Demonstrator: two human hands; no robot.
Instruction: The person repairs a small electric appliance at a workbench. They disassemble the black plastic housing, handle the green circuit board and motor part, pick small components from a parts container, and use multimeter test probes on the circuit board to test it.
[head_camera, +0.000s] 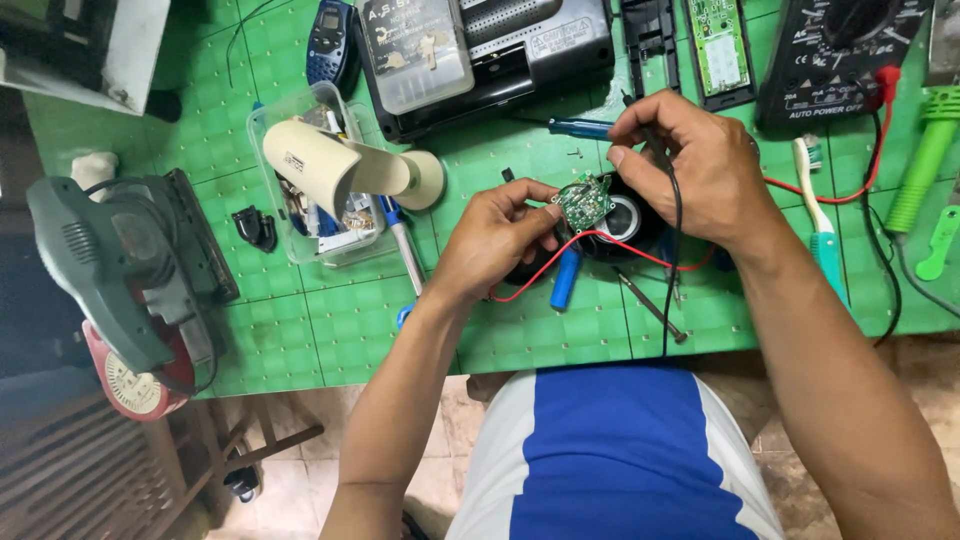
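Head view looks straight down on a green gridded cutting mat (330, 330) covering the worktop, with the person's two bare hands meeting near its middle. Left hand (492, 238) has its grip closed on a small round green circuit board (584, 199), pinching the board's edge between thumb and fingertips and holding it tilted just above a black round speaker housing (628, 222) that rests on the mat. Right hand (700, 165) has its grip closed narrowly around a thin black probe (650, 135), whose tip points down toward the board; a black lead (676, 260) hangs from it and runs toward the near edge of the worktop. A thin red wire (560, 255) loops from under the board across the mat below the left hand. A blue-handled screwdriver (566, 277) lies just beneath the hands, and a second blue-handled screwdriver (580, 127) lies beyond them. To the left stands a clear plastic tub (268, 130) holding a cream-coloured cylindrical camera housing (320, 165). At the far right corner sits a black multimeter (840, 50) with a red lead (870, 150) plugged in, and a white and teal toothbrush (818, 215) lies beside the right wrist. A grey-green power sander (110, 265) sits at the left edge.
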